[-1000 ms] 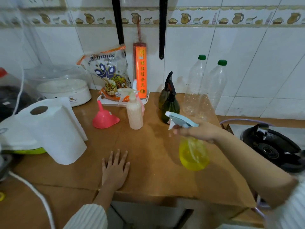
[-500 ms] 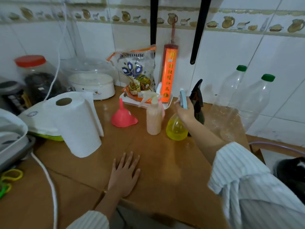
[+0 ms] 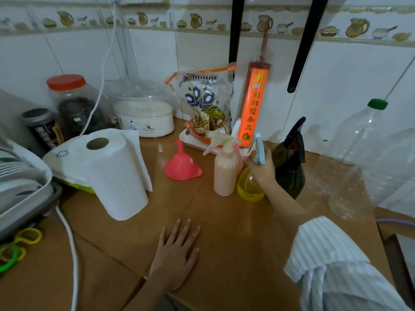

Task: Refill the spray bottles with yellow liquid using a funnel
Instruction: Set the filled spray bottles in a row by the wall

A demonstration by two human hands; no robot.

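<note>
Right hand (image 3: 261, 170) fingers curl round the yellow spray bottle (image 3: 249, 187), standing filled on the table (image 3: 224, 232); left hand (image 3: 176, 254) lies flat, fingers spread. Funnel (image 3: 182, 166) idle; other bottles probably remain.

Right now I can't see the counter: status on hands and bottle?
Left hand flat on the counter, holding nothing. Right hand grips the yellow spray bottle, standing between pink bottle and dark bottle. Funnel unused, upside down.

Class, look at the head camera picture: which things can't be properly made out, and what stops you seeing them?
- Yellow spray bottle: neck hidden by the right hand.
- Dark spray bottle: contents unreadable through dark plastic.
- Big clear bottles: one cut off by the right edge.
- Scissors: cut off at the left edge.
</note>
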